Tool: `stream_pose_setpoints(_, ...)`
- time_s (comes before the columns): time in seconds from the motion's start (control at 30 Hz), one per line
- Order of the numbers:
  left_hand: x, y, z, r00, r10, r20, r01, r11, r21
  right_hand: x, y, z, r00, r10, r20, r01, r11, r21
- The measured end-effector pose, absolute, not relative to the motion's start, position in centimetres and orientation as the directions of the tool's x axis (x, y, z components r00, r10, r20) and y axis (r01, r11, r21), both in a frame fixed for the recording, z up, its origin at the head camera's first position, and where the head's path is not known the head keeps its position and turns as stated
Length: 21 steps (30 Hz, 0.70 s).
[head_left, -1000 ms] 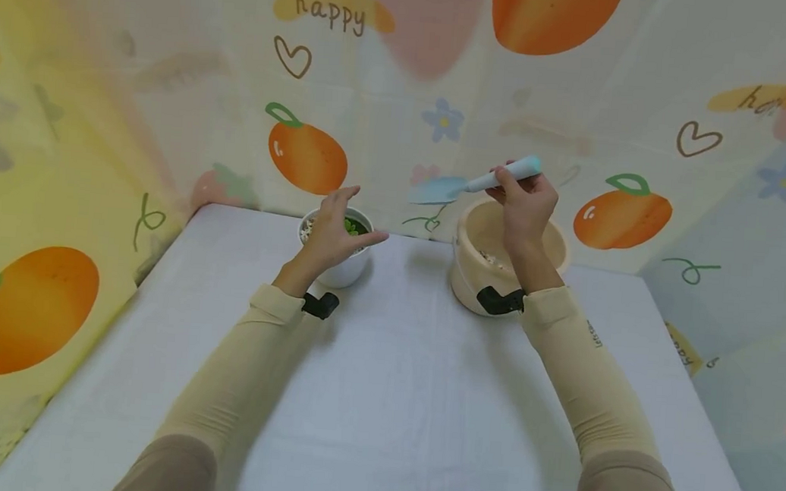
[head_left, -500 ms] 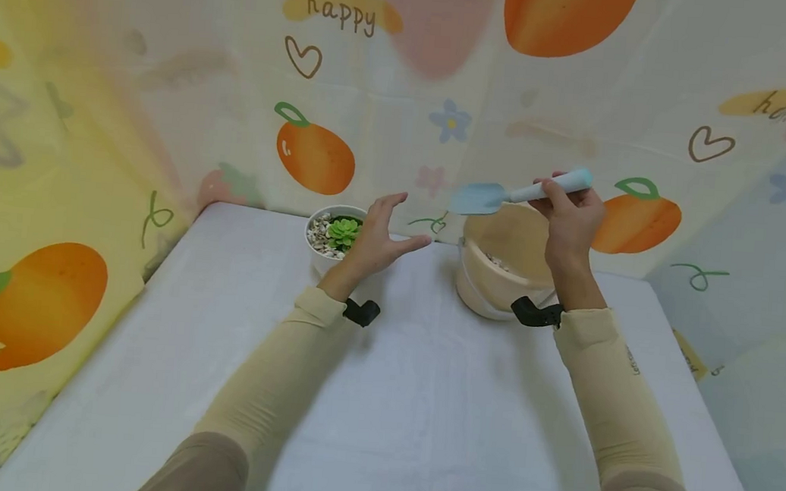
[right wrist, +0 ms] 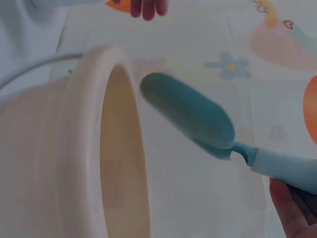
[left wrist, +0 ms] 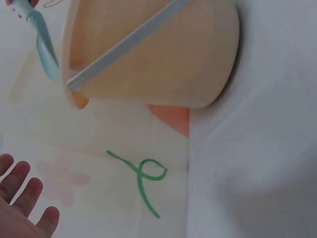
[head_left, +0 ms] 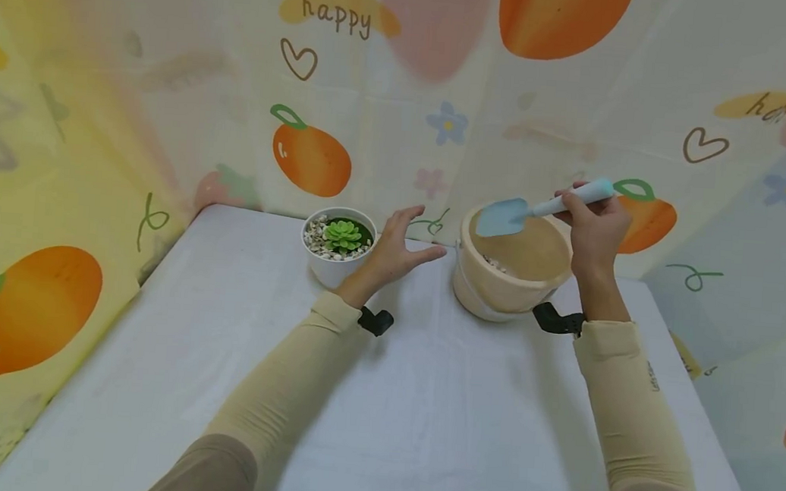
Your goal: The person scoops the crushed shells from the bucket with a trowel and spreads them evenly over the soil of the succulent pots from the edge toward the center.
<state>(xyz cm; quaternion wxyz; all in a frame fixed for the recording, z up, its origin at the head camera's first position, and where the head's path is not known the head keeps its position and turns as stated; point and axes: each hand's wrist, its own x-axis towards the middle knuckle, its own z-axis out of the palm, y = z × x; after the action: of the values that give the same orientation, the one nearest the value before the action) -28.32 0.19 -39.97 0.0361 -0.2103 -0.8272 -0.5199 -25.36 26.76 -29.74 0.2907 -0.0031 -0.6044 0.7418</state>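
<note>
My right hand (head_left: pixel 598 228) grips the pale handle of a light-blue garden trowel (head_left: pixel 502 217). In the head view its blade overlaps the upper left rim of a beige bucket (head_left: pixel 499 289); the right wrist view shows the blade (right wrist: pixel 190 111) above the bucket's mouth. A few small pebbles (head_left: pixel 494 263) lie at the bucket's bottom. Between bucket and plant, my left hand (head_left: pixel 395 255) is held with thumb and fingers spread, holding nothing. Just left of it stands a white pot (head_left: pixel 333 270) with a green succulent (head_left: pixel 343 236) and light pebbles.
A white-clothed table (head_left: pixel 408 421) carries the pot and bucket near its back edge. The bucket's grey-white carrying handle (left wrist: pixel 129 44) hangs down along its side. Behind and beside the table hangs a fruit-printed cloth (head_left: pixel 399 155).
My left hand has moved right, off from over the succulent pot, which now shows fully. The right hand has carried the trowel rightward and slightly down, its blade now over the bucket.
</note>
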Motion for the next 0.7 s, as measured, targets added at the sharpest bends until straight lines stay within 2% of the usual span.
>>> stream_pose_setpoints(0.2,-28.2,1.4,-40.9,-0.910,0.324,0.259,0.373,0.363,0.854,-25.6,27.8,-30.7,-0.811,0.406,0.421,-0.379,0.182,-0.907)
stream_pose_setpoints(0.37,-28.3,2.3,-41.2,-0.905,0.351,0.241,0.370,0.370,0.852,-25.8,28.3,-31.6,-0.866,0.323,0.382,-0.259,0.364,-0.895)
stream_pose_setpoints(0.57,-28.4,3.3,-41.9,-0.907,0.371,0.198,0.344,0.386,0.856,-26.6,28.8,-32.9,-0.934,0.161,0.318,-0.136,0.663,-0.736)
stream_pose_setpoints(0.7,-28.4,3.9,-42.3,-0.901,0.386,0.198,0.354,0.391,0.850,-27.1,28.8,-33.7,-0.953,0.109,0.283,-0.116,0.732,-0.671)
